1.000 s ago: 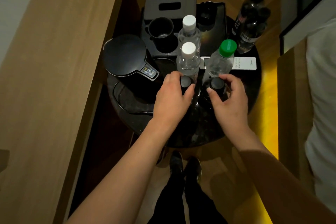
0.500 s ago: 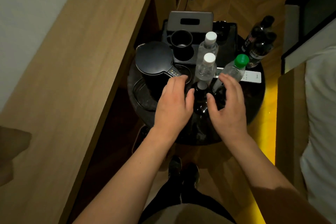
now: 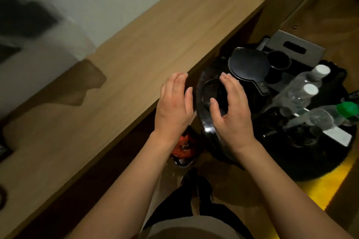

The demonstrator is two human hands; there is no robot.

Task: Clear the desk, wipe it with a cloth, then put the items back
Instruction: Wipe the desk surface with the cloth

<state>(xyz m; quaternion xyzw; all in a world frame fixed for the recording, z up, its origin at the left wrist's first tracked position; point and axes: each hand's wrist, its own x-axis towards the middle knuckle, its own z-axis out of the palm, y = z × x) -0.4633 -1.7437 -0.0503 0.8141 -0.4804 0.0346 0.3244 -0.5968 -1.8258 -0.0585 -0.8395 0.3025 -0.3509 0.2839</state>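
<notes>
A bare wooden desk (image 3: 136, 60) runs from lower left to upper right. Beside it stands a round black side table (image 3: 330, 163) carrying a black kettle (image 3: 248, 68), a black cup (image 3: 278, 61), two clear bottles with white caps (image 3: 303, 87), a green-capped bottle (image 3: 330, 114), a grey tissue box (image 3: 295, 48) and a white remote (image 3: 338, 136). My left hand (image 3: 174, 106) hovers open at the desk's front edge, holding nothing. My right hand (image 3: 231, 110) is open too, fingers spread over the side table's left rim in front of the kettle.
A small bin with red and dark contents (image 3: 183, 147) sits on the floor under the desk edge. My dark shoes (image 3: 198, 186) stand on the wooden floor. A yellow light strip (image 3: 326, 184) glows by the table's base. Blurred dark objects lie at the far left.
Both hands have let go of the small dark bottles and drawn back to the left, empty. The view has swung left, bringing the desk into the middle of the frame.
</notes>
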